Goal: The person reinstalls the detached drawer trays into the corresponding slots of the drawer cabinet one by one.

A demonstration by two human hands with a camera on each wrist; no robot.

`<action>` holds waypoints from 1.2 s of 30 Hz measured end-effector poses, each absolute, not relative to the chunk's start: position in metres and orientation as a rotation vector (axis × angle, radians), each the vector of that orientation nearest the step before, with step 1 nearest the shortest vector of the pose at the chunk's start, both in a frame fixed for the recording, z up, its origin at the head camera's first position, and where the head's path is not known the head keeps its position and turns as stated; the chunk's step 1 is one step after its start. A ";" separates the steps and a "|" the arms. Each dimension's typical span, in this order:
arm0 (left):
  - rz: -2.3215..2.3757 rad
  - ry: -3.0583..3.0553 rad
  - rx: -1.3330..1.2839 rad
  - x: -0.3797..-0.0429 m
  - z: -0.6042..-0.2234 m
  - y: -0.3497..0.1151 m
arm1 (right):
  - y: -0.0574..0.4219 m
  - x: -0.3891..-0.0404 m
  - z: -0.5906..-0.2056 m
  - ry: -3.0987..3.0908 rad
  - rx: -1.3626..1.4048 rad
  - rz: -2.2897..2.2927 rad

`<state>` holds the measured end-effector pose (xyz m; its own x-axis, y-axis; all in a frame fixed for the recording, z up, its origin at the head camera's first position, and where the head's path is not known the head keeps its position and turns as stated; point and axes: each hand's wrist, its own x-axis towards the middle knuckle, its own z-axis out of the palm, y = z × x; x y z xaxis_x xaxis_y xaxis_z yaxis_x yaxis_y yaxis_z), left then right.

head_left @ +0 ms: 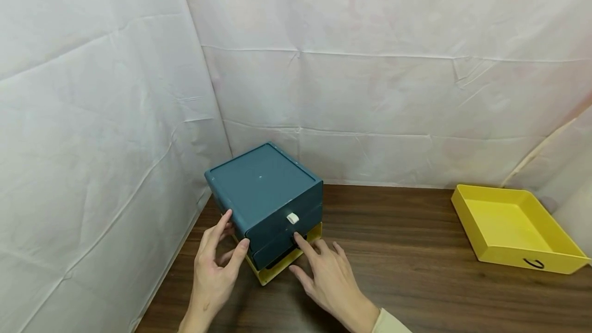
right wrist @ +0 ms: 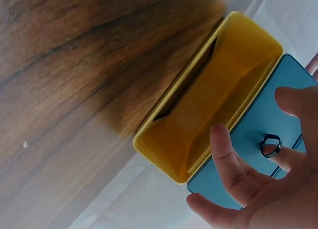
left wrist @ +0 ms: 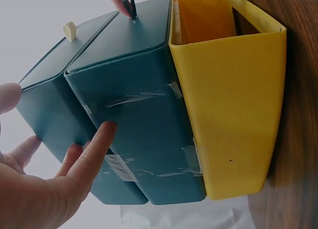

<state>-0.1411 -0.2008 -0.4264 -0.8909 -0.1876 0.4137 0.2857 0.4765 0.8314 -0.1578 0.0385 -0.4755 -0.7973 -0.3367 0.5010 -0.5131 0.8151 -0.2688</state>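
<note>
Two teal drawer units are stacked on a yellow casing, the stack seen as a teal box (head_left: 261,184) in the head view. A cream tab (head_left: 293,218) is on the upper front. On the lower teal front is a black loop pull (right wrist: 271,145); my right hand (head_left: 330,276) hooks it with the index fingertip, other fingers spread. My left hand (head_left: 215,266) rests spread fingers against the stack's left side, its thumb near the front corner. In the left wrist view, fingers (left wrist: 99,144) touch the teal wall. The yellow casing (left wrist: 231,105) below has an open front with no drawer inside.
A separate yellow drawer (head_left: 518,220) with a black loop lies at the right on the dark wooden table (head_left: 398,251). White sheeting (head_left: 370,102) hangs behind and on the left, close to the stack. Clear tape (left wrist: 121,167) joins the stacked units.
</note>
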 end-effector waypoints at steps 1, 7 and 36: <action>-1.406 -2.273 -0.081 -0.141 -0.426 -0.201 | 0.038 -0.158 -0.475 -2.560 0.634 0.554; -1.409 -2.268 -0.080 -0.141 -0.425 -0.200 | 0.038 -0.159 -0.475 -2.568 0.636 0.561; -1.430 -2.282 -0.070 -0.140 -0.426 -0.200 | 0.082 -0.166 -0.476 -2.618 0.467 0.538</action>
<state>-0.1397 -0.2000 -0.4265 -0.9002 -0.1876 0.3931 0.2719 0.4631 0.8436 -0.1655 0.0818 -0.4764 -0.8531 -0.2350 0.4659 -0.3997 0.8683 -0.2938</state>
